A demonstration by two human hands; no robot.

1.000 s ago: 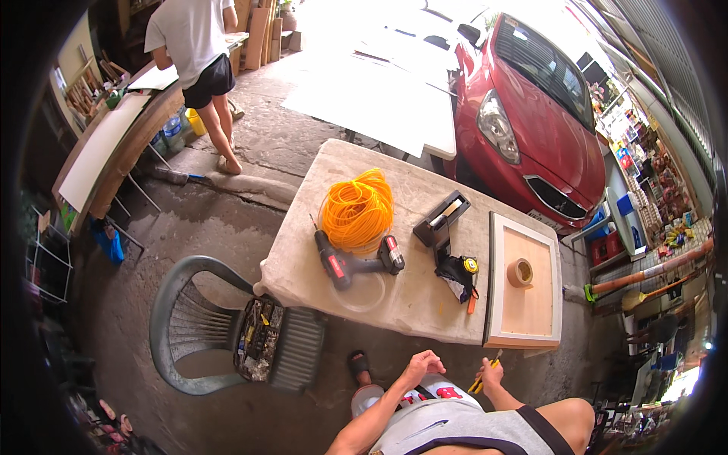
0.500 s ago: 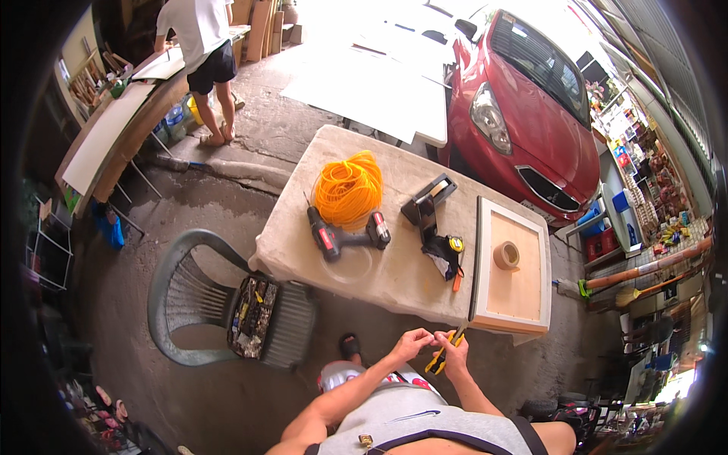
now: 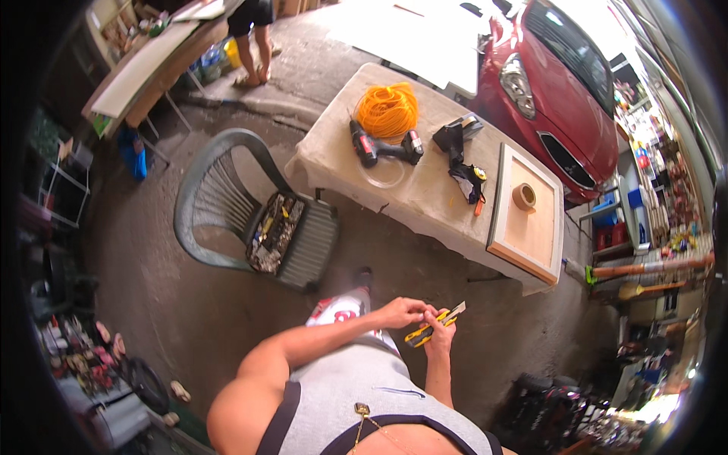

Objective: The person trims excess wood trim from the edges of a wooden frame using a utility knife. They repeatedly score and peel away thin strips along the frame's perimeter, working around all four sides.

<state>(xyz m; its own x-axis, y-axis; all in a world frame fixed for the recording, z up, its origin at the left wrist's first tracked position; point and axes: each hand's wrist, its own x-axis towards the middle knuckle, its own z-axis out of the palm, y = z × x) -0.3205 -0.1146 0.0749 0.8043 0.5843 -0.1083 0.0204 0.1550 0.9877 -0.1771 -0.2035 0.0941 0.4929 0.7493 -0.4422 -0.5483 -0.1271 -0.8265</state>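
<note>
A yellow and black utility knife (image 3: 419, 335) with its blade out rests in my right hand (image 3: 440, 331), whose fingers are wrapped round it. The blade points up and to the right, past the fingers. Close by, my left hand (image 3: 406, 312) is pinched together with its fingertips at those of my right hand. Whatever those fingertips hold, if anything, is too small to make out. Both hands are in front of my body, over the floor and short of the table's near edge.
On the cloth-covered table (image 3: 334, 148) lie orange cord (image 3: 387, 111), a cordless drill (image 3: 385, 147), a black tape dispenser (image 3: 455, 135), a tape measure (image 3: 479, 174) and a framed panel (image 3: 514, 227) carrying a tape roll (image 3: 524, 196). A plastic chair (image 3: 201, 205) holds a toolbox (image 3: 274, 231). A red car (image 3: 561, 121) stands behind; another person (image 3: 254, 23) is far left.
My view and body have turned and shifted back from the table, so my hands are now farther from its edge. The knife stays in my right hand, its blade now more plainly visible.
</note>
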